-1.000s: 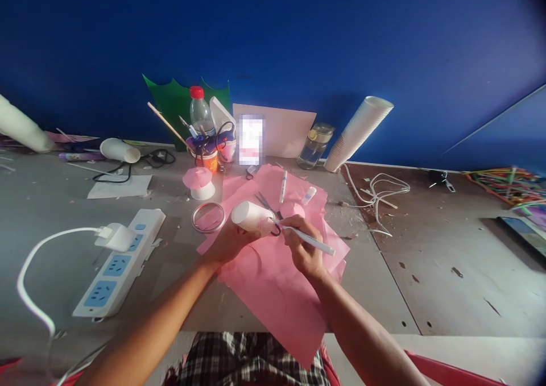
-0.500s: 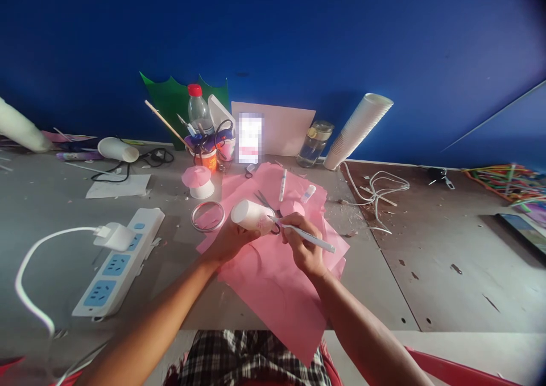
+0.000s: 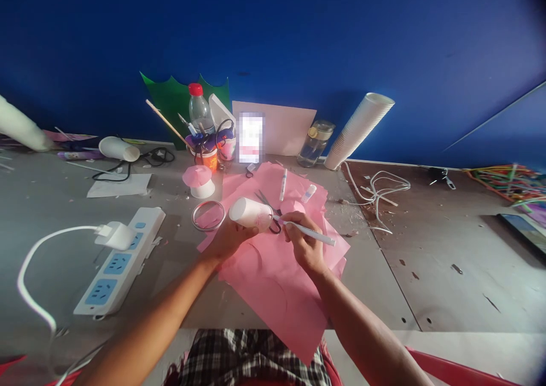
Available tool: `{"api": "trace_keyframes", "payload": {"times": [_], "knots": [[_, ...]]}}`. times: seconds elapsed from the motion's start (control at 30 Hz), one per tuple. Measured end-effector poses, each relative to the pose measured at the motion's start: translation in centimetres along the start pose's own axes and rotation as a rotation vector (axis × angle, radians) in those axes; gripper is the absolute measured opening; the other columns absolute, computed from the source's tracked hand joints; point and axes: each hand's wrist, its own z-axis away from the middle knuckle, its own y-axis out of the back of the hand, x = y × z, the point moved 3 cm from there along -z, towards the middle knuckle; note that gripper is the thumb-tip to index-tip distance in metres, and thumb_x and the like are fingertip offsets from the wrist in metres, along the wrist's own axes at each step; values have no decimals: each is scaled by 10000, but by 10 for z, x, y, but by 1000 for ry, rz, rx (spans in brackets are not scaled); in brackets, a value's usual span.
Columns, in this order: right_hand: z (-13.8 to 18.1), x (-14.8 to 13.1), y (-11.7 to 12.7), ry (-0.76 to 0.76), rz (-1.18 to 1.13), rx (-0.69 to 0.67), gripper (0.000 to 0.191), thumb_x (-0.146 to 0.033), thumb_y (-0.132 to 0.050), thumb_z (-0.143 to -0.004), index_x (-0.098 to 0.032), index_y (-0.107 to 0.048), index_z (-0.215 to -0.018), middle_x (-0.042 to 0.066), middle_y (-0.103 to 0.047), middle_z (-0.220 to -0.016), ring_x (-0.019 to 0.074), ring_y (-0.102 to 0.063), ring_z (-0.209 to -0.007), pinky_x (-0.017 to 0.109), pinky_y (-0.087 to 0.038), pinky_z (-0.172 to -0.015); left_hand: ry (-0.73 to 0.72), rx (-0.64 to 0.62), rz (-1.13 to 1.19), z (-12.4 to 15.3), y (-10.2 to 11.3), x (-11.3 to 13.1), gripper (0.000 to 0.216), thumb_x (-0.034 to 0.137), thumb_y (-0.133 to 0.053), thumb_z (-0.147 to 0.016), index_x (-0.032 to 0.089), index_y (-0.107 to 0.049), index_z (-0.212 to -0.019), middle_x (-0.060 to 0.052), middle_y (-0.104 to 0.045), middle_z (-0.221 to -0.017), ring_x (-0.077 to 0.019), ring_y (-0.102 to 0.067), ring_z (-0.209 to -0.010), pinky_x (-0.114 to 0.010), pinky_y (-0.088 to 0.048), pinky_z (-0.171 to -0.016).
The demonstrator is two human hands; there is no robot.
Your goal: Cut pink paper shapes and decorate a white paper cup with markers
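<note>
A white paper cup [image 3: 247, 212] with reddish marks near its rim lies sideways in my left hand [image 3: 232, 238], its base toward the upper left. My right hand [image 3: 305, 241] grips a white marker pen [image 3: 313, 235], the tip at the cup's rim end; whether it touches I cannot tell. Beneath both hands are overlapping pink paper sheets [image 3: 273, 283]. Scissors [image 3: 267, 199] lie just behind the cup, partly hidden by it. A marker [image 3: 283, 185] and a white cap-like piece [image 3: 309, 193] rest on the paper behind my right hand.
To the left are a tape ring [image 3: 208, 215], a small cup with a pink paper top [image 3: 197, 175] and a power strip [image 3: 123, 261]. Behind stand a pen-filled cup [image 3: 207, 160], a phone [image 3: 251, 137], a glass bottle [image 3: 315, 142] and stacked paper cups [image 3: 359, 130].
The cup has shifted slightly left and turned a little in my left hand. My right hand has moved the marker tip slightly, and the pen lies a touch higher at its back end.
</note>
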Motion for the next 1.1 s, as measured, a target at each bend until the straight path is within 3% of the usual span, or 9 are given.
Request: {"api": "trace_keyframes", "payload": {"times": [0.43, 1.1], "knots": [[1, -4, 0, -13, -17, -10, 134, -231, -498, -828, -194, -627, -826, -26, -509, -601, 107, -441, -528, 249, -348, -499, -3, 62, -39, -1, 4, -3, 434, 414, -741, -659, 188, -658, -1021, -85, -694, -1056, -259, -610, -1019, -384, -485, -886], [1, 3, 0, -37, -76, -4, 144, -258, -499, -844, -200, -629, -824, -25, -515, -592, 102, -438, -508, 248, -353, -488, -3, -1, 35, 1, -1, 2, 374, 364, -742, -676, 203, -672, -1007, -68, -711, -1047, -252, -627, -1019, -364, -487, -891]]}}
